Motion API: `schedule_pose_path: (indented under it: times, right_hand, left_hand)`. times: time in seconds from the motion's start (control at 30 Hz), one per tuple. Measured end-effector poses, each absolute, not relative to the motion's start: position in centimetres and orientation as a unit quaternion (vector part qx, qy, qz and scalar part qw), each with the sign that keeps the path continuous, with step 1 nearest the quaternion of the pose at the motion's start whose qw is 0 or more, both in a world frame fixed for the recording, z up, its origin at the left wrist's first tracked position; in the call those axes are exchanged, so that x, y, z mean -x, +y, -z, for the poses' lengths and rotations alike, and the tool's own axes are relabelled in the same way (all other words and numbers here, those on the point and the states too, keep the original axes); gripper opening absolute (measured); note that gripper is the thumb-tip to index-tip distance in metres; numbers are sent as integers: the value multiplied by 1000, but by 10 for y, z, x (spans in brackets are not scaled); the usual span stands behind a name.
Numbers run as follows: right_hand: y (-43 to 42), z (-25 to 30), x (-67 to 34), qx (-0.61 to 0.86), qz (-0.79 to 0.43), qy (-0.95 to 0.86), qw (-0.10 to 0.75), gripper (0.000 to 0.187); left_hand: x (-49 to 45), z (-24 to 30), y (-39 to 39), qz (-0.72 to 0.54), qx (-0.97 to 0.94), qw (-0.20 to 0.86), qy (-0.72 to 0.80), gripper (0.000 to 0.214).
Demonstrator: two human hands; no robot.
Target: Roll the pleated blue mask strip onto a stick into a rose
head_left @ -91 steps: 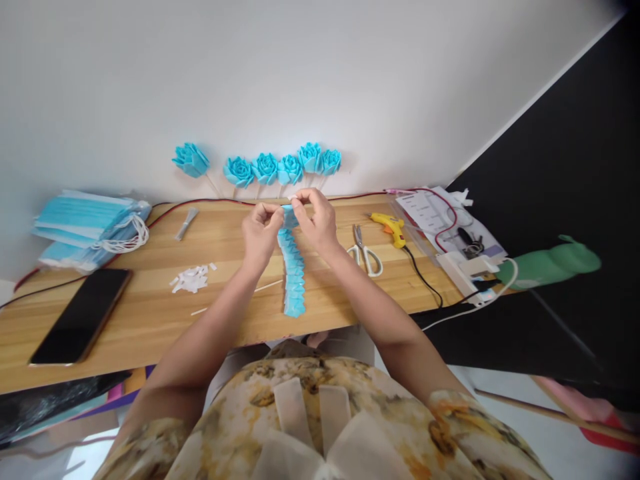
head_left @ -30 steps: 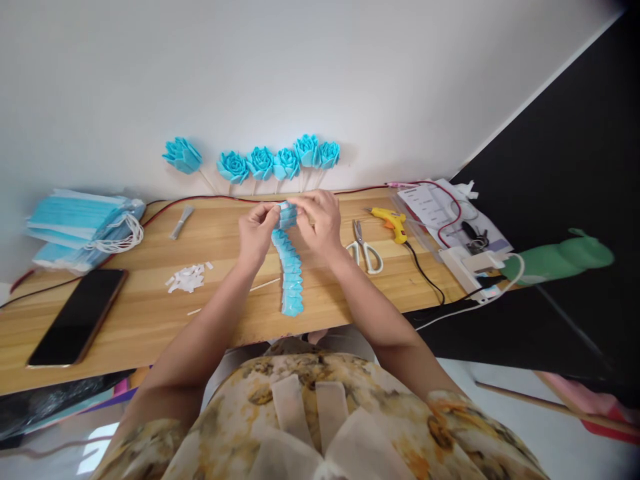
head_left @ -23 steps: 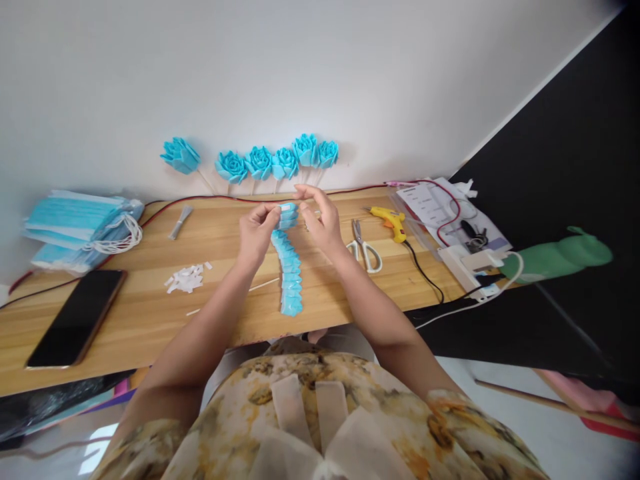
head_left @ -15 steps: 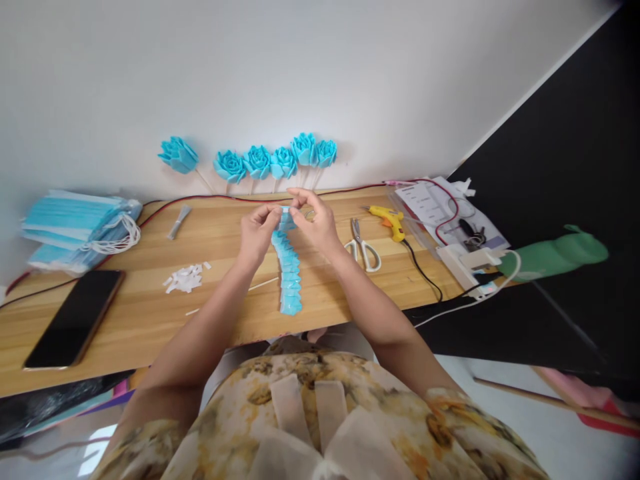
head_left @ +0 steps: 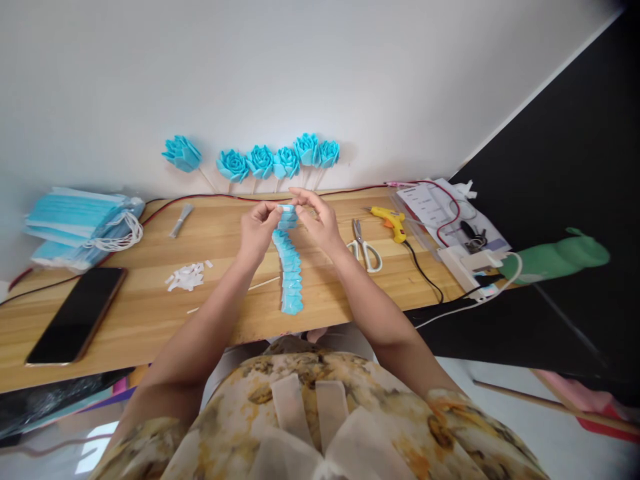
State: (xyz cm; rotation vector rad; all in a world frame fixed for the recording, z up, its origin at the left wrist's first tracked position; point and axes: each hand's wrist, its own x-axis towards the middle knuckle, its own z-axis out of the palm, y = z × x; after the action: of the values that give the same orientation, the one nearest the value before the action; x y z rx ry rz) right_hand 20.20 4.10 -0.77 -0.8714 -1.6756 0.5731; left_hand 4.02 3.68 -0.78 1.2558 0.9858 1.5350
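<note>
Both hands are raised over the middle of the table, pinching a small light-blue piece of fabric (head_left: 287, 217) with a white strip at its top edge. My left hand (head_left: 257, 229) grips its left side between thumb and fingers. On the right side, my right hand (head_left: 320, 221) pinches it with the thumb, the index finger lifted and bent above. Just below the hands, a column of overlapping blue folded petals (head_left: 291, 277) runs toward the table's front edge. A thin pale stick (head_left: 264, 283) lies left of that column. Part of the held piece is covered by my fingers.
Several blue fabric flowers (head_left: 260, 162) on sticks lean on the wall. Scissors (head_left: 367, 250) and a yellow glue gun (head_left: 393, 221) lie right; a power strip (head_left: 463, 270) and green bottle (head_left: 560, 259) beyond. Left are white scraps (head_left: 186, 276), a phone (head_left: 76, 317) and face masks (head_left: 75, 220).
The held blue piece has tilted slightly, and my right fingertips have shifted a little to the right along it. The whole view has moved slightly; the things on the table lie as before.
</note>
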Motion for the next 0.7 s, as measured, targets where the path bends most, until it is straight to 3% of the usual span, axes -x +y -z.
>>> schedule_pose_path:
  times: [0.37, 0.6, 0.7]
  right_hand:
    - [43, 11, -200, 399, -215, -709, 540, 36]
    - [41, 9, -201, 393, -265, -697, 538, 39]
    - [52, 7, -220, 379, -305, -655, 578, 42]
  left_hand:
    - [-40, 9, 34, -623, -522, 442, 379, 41]
    - [-41, 8, 36, -625, -496, 468, 379, 32]
    - [-41, 9, 38, -640, -471, 469, 385, 28]
